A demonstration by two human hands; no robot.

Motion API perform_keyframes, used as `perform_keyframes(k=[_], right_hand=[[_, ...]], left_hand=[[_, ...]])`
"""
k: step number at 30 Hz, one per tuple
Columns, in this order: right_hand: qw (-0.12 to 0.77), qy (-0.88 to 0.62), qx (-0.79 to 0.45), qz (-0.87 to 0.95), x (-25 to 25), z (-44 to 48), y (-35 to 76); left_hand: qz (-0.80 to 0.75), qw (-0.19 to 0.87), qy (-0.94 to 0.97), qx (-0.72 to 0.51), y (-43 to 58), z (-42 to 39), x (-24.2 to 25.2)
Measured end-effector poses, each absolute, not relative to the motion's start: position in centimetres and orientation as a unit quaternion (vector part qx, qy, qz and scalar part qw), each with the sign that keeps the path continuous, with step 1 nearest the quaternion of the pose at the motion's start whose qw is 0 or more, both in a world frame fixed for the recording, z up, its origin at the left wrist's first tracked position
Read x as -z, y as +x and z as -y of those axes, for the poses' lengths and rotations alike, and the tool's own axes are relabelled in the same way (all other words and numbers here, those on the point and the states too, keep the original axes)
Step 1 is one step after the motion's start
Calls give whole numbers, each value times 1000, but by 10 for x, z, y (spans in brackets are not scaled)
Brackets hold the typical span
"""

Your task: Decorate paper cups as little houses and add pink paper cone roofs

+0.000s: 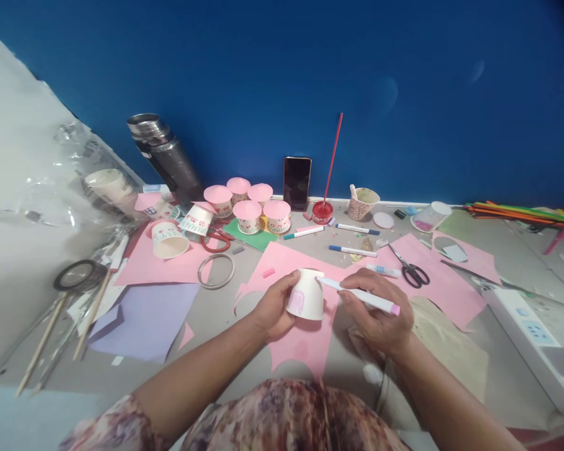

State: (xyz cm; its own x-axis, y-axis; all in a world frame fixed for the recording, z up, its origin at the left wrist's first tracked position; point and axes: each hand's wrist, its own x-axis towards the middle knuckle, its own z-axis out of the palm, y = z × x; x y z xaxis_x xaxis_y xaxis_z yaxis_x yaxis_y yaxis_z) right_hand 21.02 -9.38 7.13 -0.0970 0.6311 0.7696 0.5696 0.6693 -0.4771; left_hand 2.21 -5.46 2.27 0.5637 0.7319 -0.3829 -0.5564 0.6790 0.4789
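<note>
My left hand (278, 308) grips a white paper cup (313, 300) upside down, its narrow end up. A pink patch is coloured on the cup's left side. Between the fingers of my right hand (380, 307) is a white marker (369, 298) with a pink end, its tip at the cup's upper right side. Beneath both hands lies cut pink paper (305, 344). A small pink cap (268, 272) rests on that paper, left of the cup.
Decorated cups with pink discs (248, 212) stand at the back, beside red-handled scissors (216, 238) and a dark flask (169, 156). A phone (297, 183) leans on the blue wall. Black scissors (414, 275) and a power strip (529, 326) lie right; purple paper (145, 319) lies left.
</note>
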Motion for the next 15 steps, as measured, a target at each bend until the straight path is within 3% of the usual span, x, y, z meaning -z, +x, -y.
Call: perform_keyframes(k=[15], right_hand=[[529,-403,-19,747,-72,93,211]], left_hand=[[-279,870,153,-376,24,55,-20]])
